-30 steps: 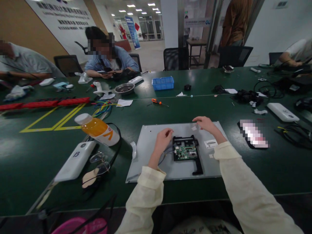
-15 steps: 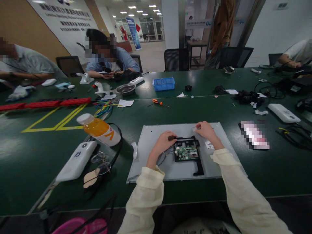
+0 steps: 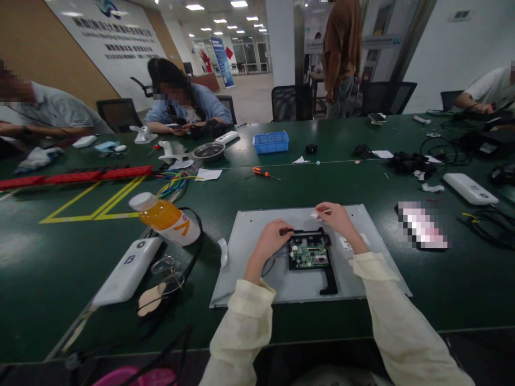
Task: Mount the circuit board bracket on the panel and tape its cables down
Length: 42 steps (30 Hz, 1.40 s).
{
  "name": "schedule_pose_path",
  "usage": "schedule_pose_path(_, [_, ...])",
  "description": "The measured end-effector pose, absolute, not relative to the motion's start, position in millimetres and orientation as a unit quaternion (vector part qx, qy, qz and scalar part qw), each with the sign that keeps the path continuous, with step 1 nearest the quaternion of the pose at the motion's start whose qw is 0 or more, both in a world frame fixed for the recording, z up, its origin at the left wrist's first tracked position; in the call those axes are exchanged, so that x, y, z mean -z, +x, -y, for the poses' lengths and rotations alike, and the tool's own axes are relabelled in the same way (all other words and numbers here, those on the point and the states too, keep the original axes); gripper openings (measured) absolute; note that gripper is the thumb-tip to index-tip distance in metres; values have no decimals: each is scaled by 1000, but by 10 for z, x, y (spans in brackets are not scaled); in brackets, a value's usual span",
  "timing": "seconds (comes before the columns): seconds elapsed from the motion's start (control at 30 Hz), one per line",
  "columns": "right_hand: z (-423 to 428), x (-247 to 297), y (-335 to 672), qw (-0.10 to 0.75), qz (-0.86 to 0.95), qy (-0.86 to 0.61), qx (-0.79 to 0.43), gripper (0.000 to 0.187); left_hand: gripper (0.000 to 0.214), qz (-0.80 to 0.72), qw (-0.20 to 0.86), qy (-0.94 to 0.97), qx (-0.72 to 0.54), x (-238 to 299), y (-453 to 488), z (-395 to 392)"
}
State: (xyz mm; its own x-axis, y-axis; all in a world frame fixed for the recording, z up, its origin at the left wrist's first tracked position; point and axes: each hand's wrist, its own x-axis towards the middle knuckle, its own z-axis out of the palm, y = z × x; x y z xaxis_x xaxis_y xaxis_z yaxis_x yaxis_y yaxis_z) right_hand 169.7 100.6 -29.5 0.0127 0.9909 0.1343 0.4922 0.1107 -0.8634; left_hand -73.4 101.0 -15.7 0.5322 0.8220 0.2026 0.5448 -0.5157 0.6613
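Note:
A pale grey metal panel point(image 3: 237, 284) lies flat before me. On it rests a black bracket frame point(image 3: 330, 281) around a green circuit board point(image 3: 308, 256). My left hand point(image 3: 272, 239) is closed at the bracket's upper left corner, its fingertips on something dark that I cannot make out. My right hand point(image 3: 337, 219) pinches a small white piece point(image 3: 314, 214), perhaps tape or paper, just above the bracket's top edge. Beside the left wrist, a thin grey cable point(image 3: 273, 262) runs from the board. A white label point(image 3: 346, 244) shows under the right wrist.
Left of the panel are an orange drink bottle point(image 3: 164, 217), a white power bank point(image 3: 127, 271) and glasses point(image 3: 174, 281). A phone point(image 3: 421, 225) lies to the right. Beyond are an orange-handled screwdriver point(image 3: 261, 172), a blue basket point(image 3: 271, 142) and a metal bowl point(image 3: 209, 150). People sit across the table.
My right hand has moved slightly left with the white piece, nearer the bracket's top edge. My left hand stays at the corner. The standing person in the background has shifted left.

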Motion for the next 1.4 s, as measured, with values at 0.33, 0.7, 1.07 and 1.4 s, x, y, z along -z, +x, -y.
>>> schedule_pose_path(0.33, [-1131, 266, 1405, 373, 681, -500, -383, 17, 15, -420, 254, 832, -259, 167, -711, -1007])
schedule_pose_path(0.7, [-1062, 406, 1254, 340, 712, -516, -333, 22, 21, -432, 238, 828, -268, 233, -680, -998])
schedule_pose_path(1.07, [-980, 314, 1187, 306, 741, -545, -246, 22, 36, -384, 211, 860, -263, 170, -584, -965])
schedule_pose_path(1.4, [-878, 230, 1170, 268, 765, -556, -185, 20, 32, -385, 229, 857, -255, 208, -589, -996])
